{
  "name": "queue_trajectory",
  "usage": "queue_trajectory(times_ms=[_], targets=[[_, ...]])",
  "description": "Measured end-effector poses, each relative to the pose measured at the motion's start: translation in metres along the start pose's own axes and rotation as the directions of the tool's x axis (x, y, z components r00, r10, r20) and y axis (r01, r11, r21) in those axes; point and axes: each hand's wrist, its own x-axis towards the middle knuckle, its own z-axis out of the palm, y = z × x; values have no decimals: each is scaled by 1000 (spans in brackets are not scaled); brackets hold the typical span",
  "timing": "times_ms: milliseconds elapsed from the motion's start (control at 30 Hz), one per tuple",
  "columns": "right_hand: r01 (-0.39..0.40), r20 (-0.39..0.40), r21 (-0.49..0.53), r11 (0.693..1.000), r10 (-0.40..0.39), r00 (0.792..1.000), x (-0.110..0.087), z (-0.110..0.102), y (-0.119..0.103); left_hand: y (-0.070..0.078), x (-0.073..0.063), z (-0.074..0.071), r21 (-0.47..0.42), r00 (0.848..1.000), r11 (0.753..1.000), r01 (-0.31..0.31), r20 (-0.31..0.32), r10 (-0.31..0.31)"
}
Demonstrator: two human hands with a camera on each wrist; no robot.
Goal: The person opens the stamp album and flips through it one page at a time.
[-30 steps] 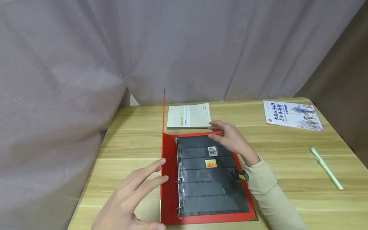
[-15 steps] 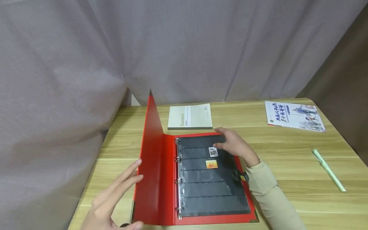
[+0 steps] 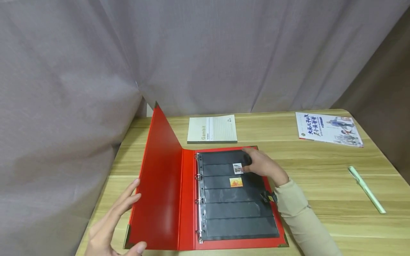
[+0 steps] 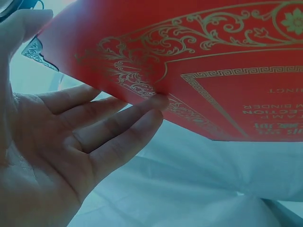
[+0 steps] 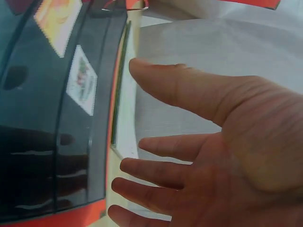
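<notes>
A red stamp album [image 3: 157, 199] lies spread on the table, its front cover leaning up at a slant on the left. My left hand [image 3: 109, 227] is at the cover's outer edge, fingers extended against the gold-patterned outer face [image 4: 203, 42] and thumb by the lower corner. Above the black pocket page [image 3: 240, 227], at its upper right, hovers my right hand [image 3: 266, 166] with nothing in it; its fingers are spread in the right wrist view. Two stamps show in the page: a grey-white one [image 3: 237, 168] by my right thumb, and a yellow-orange one [image 3: 236, 182] below.
Behind the album lies a Gambit notepad [image 3: 213, 129]. A picture booklet [image 3: 330, 128] is at the back right, and a pale green pen [image 3: 367, 190] lies on the right. Metal rings [image 3: 198, 202] run along the album's spine. Grey curtain [image 3: 205, 57] hangs behind the table.
The album cover has swung from upright toward the left, with my left hand moving left and down along with it. My right hand has shifted slightly inward over the page's top right.
</notes>
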Motion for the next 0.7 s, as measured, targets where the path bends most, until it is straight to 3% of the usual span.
queue_trajectory(times_ms=[267, 567, 700], targets=[[-9, 60, -30, 999, 11, 998, 5, 10, 5, 3, -8, -5, -16, 994, 997, 80, -78, -81], [7, 53, -115, 993, -1, 999, 5, 16, 11, -8, -25, -16, -157, 989, 980, 123, -67, -135], [7, 52, -118, 993, -1, 999, 5, 18, 14, -6, -27, -16, -127, 981, 982, 136, -119, -152]])
